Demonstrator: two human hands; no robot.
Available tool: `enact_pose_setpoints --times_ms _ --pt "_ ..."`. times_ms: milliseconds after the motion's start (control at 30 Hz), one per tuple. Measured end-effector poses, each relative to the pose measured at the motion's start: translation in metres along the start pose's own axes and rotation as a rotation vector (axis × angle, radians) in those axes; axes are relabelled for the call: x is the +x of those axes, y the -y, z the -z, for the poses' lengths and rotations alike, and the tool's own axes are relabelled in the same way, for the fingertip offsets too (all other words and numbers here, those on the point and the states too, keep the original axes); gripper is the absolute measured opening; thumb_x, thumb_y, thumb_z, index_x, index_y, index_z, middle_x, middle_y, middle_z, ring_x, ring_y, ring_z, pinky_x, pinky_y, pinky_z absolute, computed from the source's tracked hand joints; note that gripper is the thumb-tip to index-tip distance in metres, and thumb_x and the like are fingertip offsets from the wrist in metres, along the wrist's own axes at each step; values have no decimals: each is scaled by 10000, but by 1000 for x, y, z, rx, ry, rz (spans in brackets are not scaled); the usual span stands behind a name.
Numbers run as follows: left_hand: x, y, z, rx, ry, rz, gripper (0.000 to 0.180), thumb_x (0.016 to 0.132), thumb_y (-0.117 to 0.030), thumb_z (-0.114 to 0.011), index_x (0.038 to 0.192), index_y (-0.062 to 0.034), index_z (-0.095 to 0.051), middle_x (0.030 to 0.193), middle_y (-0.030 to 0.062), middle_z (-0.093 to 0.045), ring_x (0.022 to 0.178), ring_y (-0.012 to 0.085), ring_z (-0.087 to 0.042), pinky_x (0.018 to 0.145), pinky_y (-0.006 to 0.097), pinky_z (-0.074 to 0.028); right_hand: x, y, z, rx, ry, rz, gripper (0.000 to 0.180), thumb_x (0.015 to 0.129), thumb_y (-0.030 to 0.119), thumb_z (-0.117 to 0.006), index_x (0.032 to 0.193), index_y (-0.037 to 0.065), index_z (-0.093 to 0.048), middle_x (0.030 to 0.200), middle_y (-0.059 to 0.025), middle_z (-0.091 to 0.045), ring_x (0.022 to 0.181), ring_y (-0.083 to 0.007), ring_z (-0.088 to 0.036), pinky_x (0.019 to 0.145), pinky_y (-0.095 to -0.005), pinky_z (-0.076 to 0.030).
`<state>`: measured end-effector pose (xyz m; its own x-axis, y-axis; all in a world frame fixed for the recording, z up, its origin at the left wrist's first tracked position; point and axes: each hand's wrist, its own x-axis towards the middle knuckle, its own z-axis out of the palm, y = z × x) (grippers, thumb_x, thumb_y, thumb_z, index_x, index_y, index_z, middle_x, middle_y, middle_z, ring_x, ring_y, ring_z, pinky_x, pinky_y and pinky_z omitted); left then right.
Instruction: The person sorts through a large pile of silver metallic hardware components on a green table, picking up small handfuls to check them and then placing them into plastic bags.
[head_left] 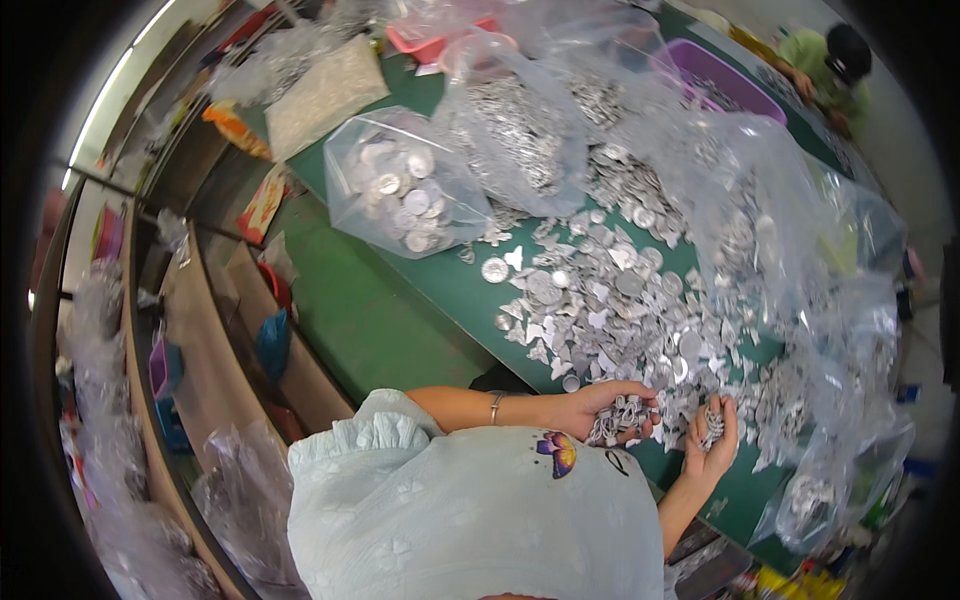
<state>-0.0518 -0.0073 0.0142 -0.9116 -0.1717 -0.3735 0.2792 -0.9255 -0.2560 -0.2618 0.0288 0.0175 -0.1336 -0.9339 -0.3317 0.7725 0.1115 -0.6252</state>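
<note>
My left hand (610, 400) is cupped at the near edge of the green table (410, 270), curled round a bunch of small silver metal pieces (622, 418). Close by on its right, my right hand (715, 445) has its fingers bent up round another small silver metal piece (711, 428), ridged or coiled in look; its exact kind is too small to tell. Just beyond both hands spreads a loose heap of flat silver metal pieces (600, 300), some round discs and others with irregular outlines.
A clear bag of round silver discs (400, 190) lies left of the heap. More clear bags of metal parts (520, 140) stand behind it. A purple tub (725, 80) is at the far right, near a person in green (830, 80). Wooden shelves (215, 350) line the left.
</note>
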Motion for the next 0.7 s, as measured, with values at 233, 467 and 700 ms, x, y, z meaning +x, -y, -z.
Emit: enact_pose_setpoints --times_ms 233,467,700 --pt "-50 -31 -24 -180 77 -402 137 818 -177 -554 833 -60 -485 894 86 -492 756 137 -514 463 214 -485 12 -11 1 346 -15 -183 131 894 162 -423 869 41 -466 733 -41 -436 435 -106 -298 323 -231 -223" --pt "-149 -86 -50 -395 340 -923 106 765 -108 -550 765 -51 -460 783 69 -504 634 162 -541 490 262 -517 14 -14 6 444 46 -233 125 891 167 -425 868 47 -448 739 -35 -443 438 -97 -300 325 -230 -206" --pt "-174 -93 -46 -361 311 -1008 114 762 -109 -571 723 -45 -485 785 97 -506 704 171 -544 507 262 -525 20 -18 3 431 10 -236 104 880 154 -447 863 51 -456 745 -29 -451 452 -91 -298 347 -228 -208"
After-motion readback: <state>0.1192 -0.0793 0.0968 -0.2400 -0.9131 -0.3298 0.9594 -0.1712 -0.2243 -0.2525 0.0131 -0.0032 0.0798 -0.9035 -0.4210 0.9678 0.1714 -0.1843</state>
